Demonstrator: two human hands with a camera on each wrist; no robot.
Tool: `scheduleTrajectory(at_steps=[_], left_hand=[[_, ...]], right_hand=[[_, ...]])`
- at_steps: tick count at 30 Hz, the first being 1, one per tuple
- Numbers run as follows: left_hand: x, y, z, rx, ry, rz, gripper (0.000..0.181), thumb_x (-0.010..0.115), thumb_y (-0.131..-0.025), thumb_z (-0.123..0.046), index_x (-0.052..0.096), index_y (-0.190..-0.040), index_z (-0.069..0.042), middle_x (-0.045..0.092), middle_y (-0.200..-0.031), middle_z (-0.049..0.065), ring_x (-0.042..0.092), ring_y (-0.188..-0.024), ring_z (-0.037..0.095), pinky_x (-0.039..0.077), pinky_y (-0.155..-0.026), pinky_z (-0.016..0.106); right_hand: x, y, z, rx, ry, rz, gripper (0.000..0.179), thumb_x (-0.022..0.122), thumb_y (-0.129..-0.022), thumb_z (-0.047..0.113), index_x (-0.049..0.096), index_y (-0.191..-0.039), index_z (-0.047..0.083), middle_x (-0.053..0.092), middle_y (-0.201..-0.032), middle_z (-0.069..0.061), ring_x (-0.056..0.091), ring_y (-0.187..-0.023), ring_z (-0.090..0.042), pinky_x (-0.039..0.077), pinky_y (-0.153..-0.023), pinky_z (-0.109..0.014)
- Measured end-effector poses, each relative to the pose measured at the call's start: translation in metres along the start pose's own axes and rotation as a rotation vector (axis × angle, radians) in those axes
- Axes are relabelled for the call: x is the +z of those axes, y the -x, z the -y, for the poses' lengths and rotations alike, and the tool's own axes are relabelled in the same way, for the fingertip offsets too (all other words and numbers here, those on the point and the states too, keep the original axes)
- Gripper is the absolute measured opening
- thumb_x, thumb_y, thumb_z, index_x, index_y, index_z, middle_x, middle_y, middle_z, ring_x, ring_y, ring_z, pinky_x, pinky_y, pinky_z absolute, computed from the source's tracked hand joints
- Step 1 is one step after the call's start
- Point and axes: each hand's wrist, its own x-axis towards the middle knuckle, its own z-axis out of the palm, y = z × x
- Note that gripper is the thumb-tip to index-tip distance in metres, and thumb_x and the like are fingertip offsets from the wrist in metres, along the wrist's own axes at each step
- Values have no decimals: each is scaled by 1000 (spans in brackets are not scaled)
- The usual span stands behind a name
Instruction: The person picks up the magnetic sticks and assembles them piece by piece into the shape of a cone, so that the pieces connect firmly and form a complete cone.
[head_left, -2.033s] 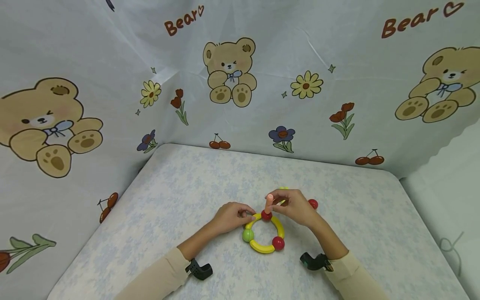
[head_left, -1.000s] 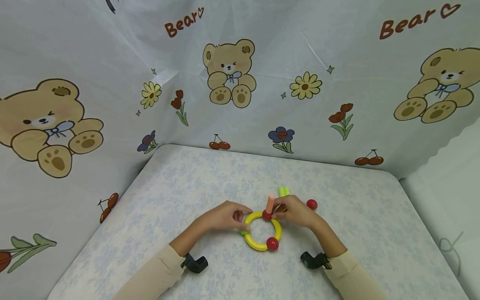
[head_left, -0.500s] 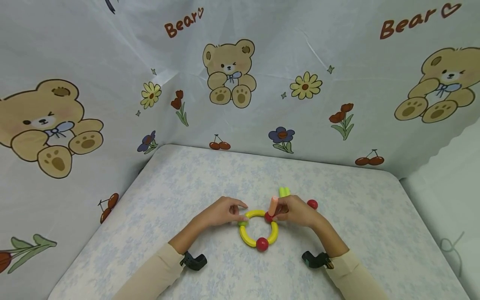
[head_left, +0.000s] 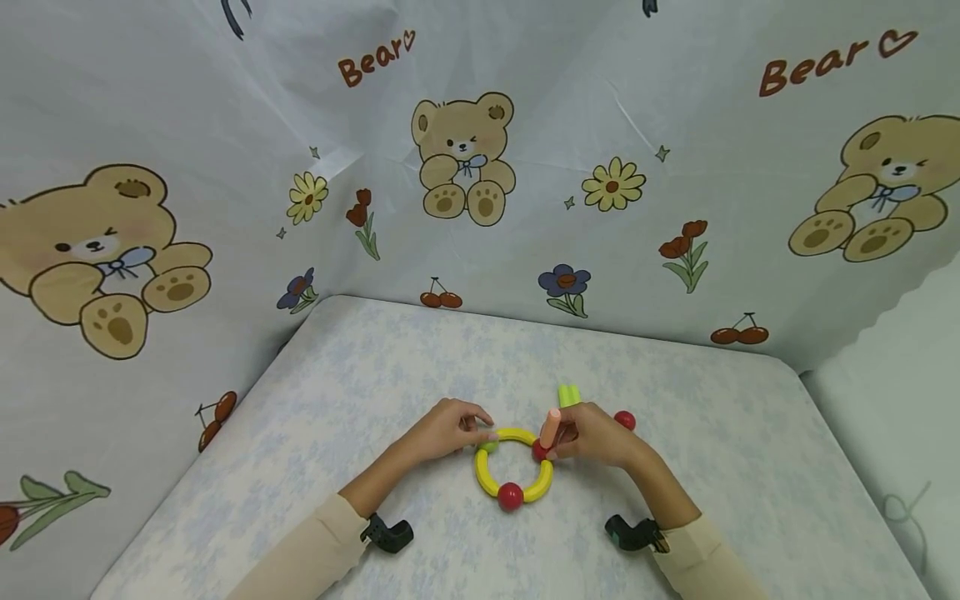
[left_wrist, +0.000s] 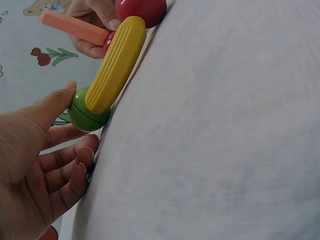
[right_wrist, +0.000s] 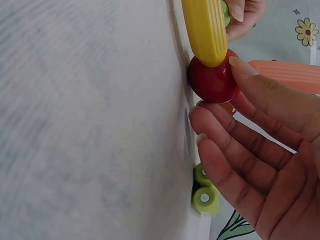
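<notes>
A ring of yellow curved rods (head_left: 486,473) joined by balls lies on the table in front of me. At its upper left my left hand (head_left: 446,432) pinches the green ball (left_wrist: 82,111) between thumb and index finger, the other fingers loosely bent below. Opposite, my right hand (head_left: 596,433) holds the red ball (right_wrist: 212,82) with its thumb on top and fingers behind. From that red ball an orange rod (head_left: 551,427) sticks up, tilted slightly right. A second red ball (head_left: 511,497) sits at the ring's near side, untouched.
Beyond my right hand lie light green rods (head_left: 568,395), their holed ends showing in the right wrist view. A loose red ball (head_left: 625,420) rests to the right of them. Behind the table (head_left: 420,350) hangs a bear-print cloth (head_left: 525,242).
The ring has turned clockwise: its near red ball moved left, the green ball up, the far red ball right. My left hand shifted from the yellow rod to the green ball.
</notes>
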Motion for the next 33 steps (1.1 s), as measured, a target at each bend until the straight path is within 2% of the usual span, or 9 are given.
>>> scheduleTrajectory(at_steps=[8, 14, 19, 26, 33], left_hand=[[1, -10, -4, 2, -34, -2, 25, 73, -94, -42, 76, -99, -18, 68, -72, -6, 59, -52, 12, 50, -50, 27], [1, -20, -2, 25, -53, -1, 21, 73, -94, -41, 76, -99, -20, 68, -73, -10, 60, -53, 13, 51, -51, 26], [2, -26, 0, 43, -20, 15, 17, 73, -95, -38, 77, -98, -22, 68, -74, -10, 58, -53, 12, 50, -51, 25], [4, -34, -3, 49, -17, 28, 13, 74, -95, -37, 77, -99, -24, 68, -77, -10, 56, -57, 8, 47, -53, 23], [11, -44, -7, 53, -27, 48, 13, 74, -94, -38, 78, -96, -26, 67, -77, -12, 55, -61, 7, 45, -56, 22]], right_hand=[[2, 9, 0, 5, -5, -19, 19, 85, -83, 15, 75, -99, 12, 72, -83, 4, 65, -73, -17, 56, -66, -25], [7, 16, 0, -2, 14, -20, 20, 85, -84, 18, 74, -99, 12, 72, -85, 8, 66, -75, -12, 57, -69, -24], [10, 22, 2, -8, 28, -18, 18, 84, -85, 17, 73, -99, 13, 72, -87, 8, 67, -77, -9, 58, -71, -24], [14, 30, 7, -18, 42, -10, 16, 82, -87, 12, 73, -99, 14, 73, -88, 6, 66, -78, -9, 58, -71, -24], [17, 35, 10, -49, 32, 27, 16, 83, -86, 13, 73, -98, 18, 71, -91, 10, 65, -80, -8, 57, -73, -25]])
